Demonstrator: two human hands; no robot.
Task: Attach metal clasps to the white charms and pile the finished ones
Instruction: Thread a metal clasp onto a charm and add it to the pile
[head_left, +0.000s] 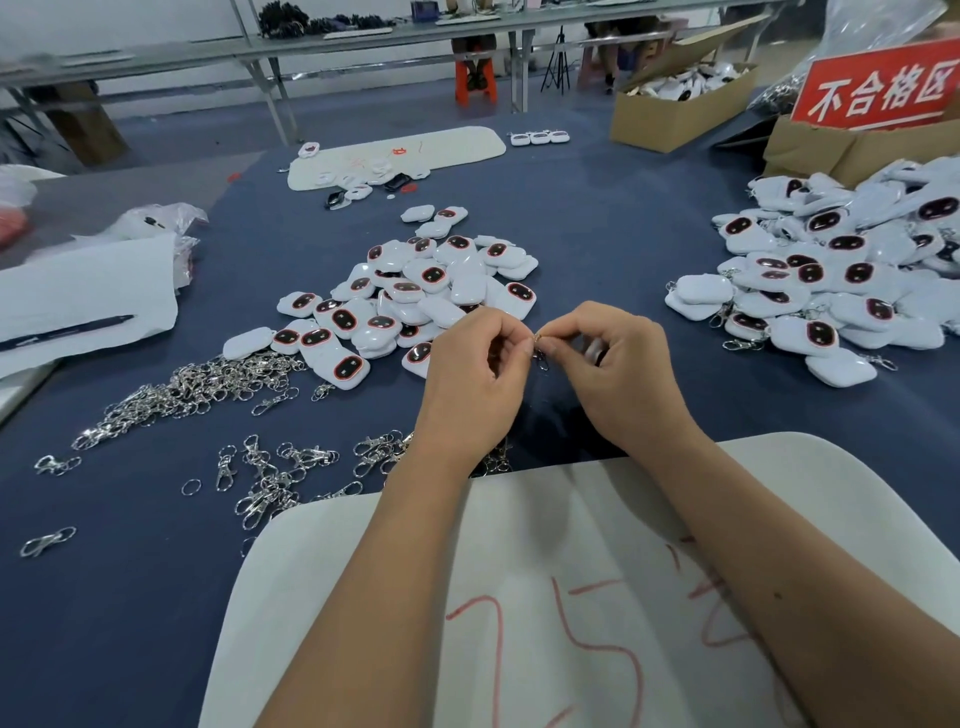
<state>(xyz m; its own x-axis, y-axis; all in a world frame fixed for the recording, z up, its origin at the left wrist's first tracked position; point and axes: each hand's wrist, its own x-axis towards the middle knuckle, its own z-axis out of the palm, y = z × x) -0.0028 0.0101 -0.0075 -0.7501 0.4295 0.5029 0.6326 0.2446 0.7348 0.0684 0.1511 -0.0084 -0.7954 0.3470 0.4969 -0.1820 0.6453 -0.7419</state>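
Observation:
My left hand (475, 371) and my right hand (618, 364) meet over the blue table, fingertips pinched together on a small metal clasp (540, 353) that hangs between them. A white charm (595, 349) shows partly inside my right palm. Behind the hands lies a pile of white charms with dark oval faces (410, 296). At the right, a larger heap of charms with clasps on them (831, 280) spreads out. Loose silver clasps (208, 384) are scattered at the left.
A white foam board with red writing (597, 597) lies under my forearms. A sheet of paper with a pen (67, 330) sits at left. Cardboard boxes (680, 111) and a red sign (878, 88) stand at the back right. Another white board (395, 156) lies farther back.

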